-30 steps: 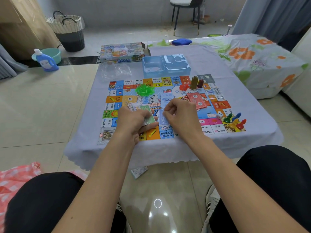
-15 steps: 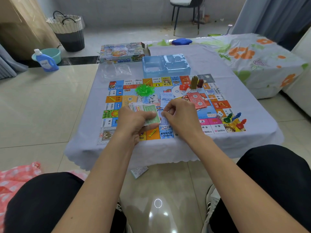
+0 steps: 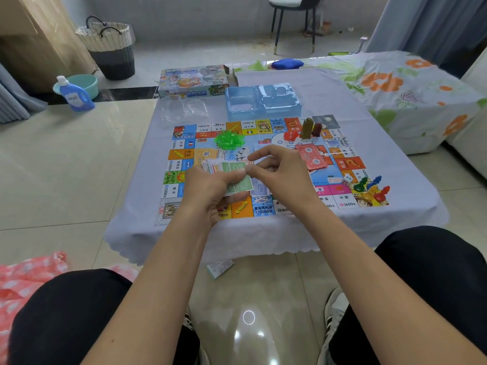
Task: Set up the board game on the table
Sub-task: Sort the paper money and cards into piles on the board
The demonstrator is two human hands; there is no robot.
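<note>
Seen from above, over two knees: a low table under a pale cloth, with the game board lying flat on it. Left hand curled round a fanned stack of play money, green note on top, held just above the board's near half. Right hand just beside it, thumb and forefinger pinched at the top note's right edge, other fingers loosely bent; whether a single note is actually caught between them, not clear. Beneath the hands, a bluish note flat on the board. Farther in, a pile of green houses, red pieces and two tall blocks; to the right, a red card stack. Near the right corner, dice and coloured pawns. Beyond the board, an emptied blue plastic tray and the game box. Probable step: sorting the money by colour into piles. To do it well: slide one note off with the thumb, check that no second note clings behind, lay it squarely on its matching pile, keep piles apart and off the printed squares, hold the left grip firm so the fan does not spill.
</note>
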